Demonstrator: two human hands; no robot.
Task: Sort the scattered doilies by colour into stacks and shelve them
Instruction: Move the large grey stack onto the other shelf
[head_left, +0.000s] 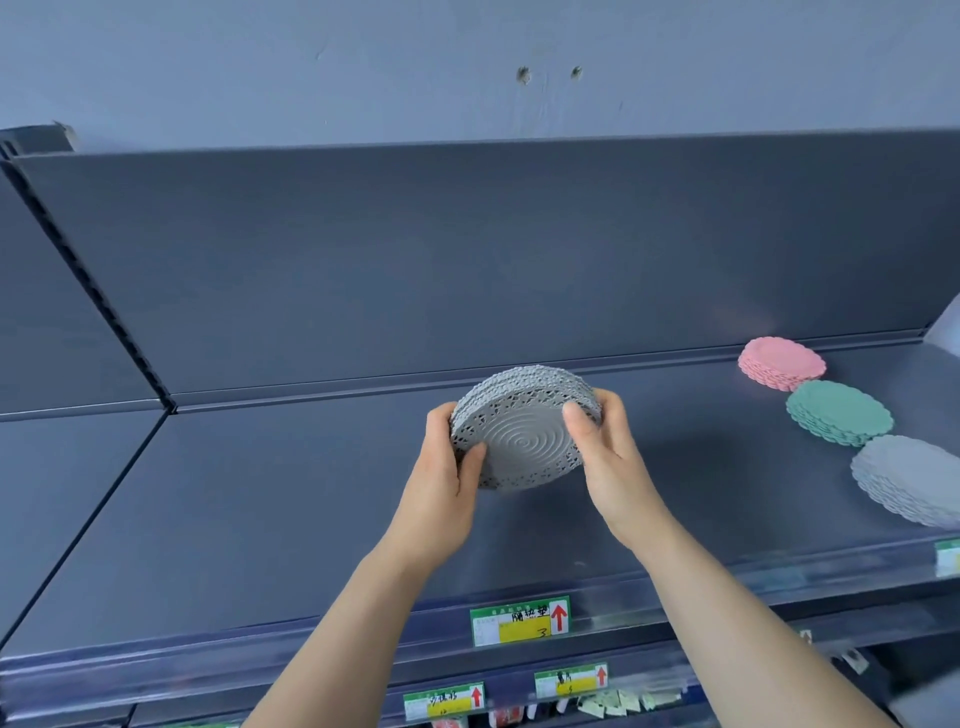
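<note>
Gripping grey stack (519, 431) in both hands (447, 467) (605, 447), unshelved; pink (782, 361), green (839, 413), pale grey stacks (909, 478) shelved rightward.

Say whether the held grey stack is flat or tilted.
Tilted: grey stack shows its ringed face, gripped between left hand and right hand.

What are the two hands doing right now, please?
Left hand: grips the grey doily stack at its left edge.
Right hand: grips the same stack's right edge.
</note>
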